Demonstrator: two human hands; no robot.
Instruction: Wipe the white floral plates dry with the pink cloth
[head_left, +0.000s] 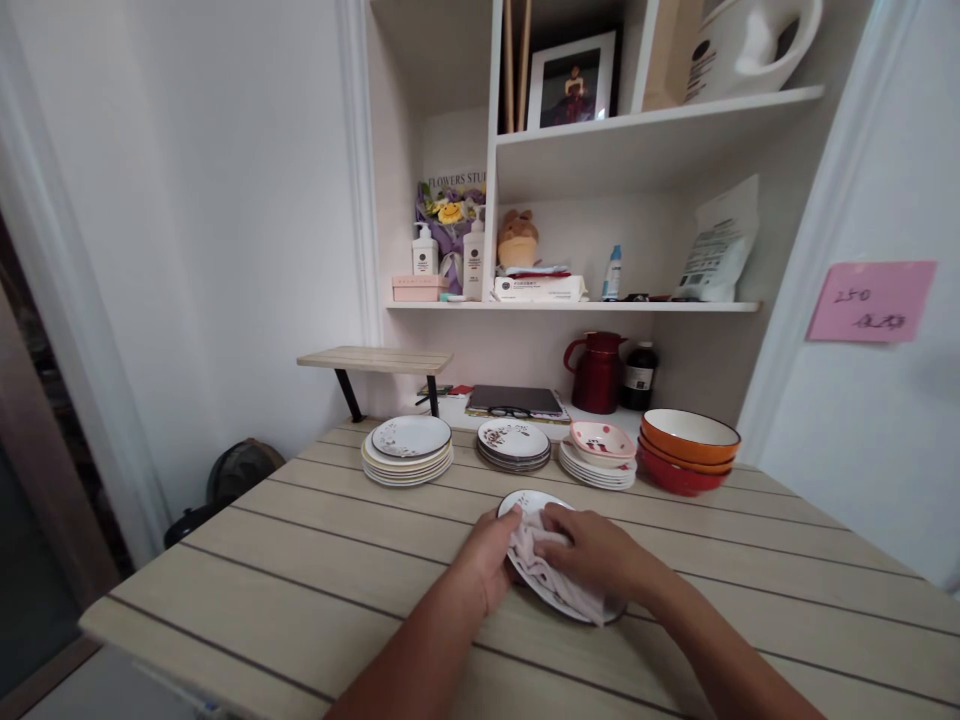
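Observation:
A white plate point(537, 497) with a dark rim and a small printed pattern is tilted above the table, near its middle. My left hand point(489, 556) grips its left edge, the thumb on the upper face. A pale pink cloth point(551, 575) covers much of the plate. My right hand point(592, 548) is closed on the cloth and presses it against the plate. Behind the hands stand a left stack of plates point(409, 470), a middle stack of patterned plates point(514, 445), and small white plates point(596, 472) under a pink bowl point(604, 442).
Orange and red bowls point(686, 450) are stacked at the right. Behind are a closed laptop point(517, 400) with glasses point(510, 411), a red jug point(596, 372) and a dark bottle point(639, 376). A small raised shelf point(375, 359) stands at the table's point(300, 560) left rear.

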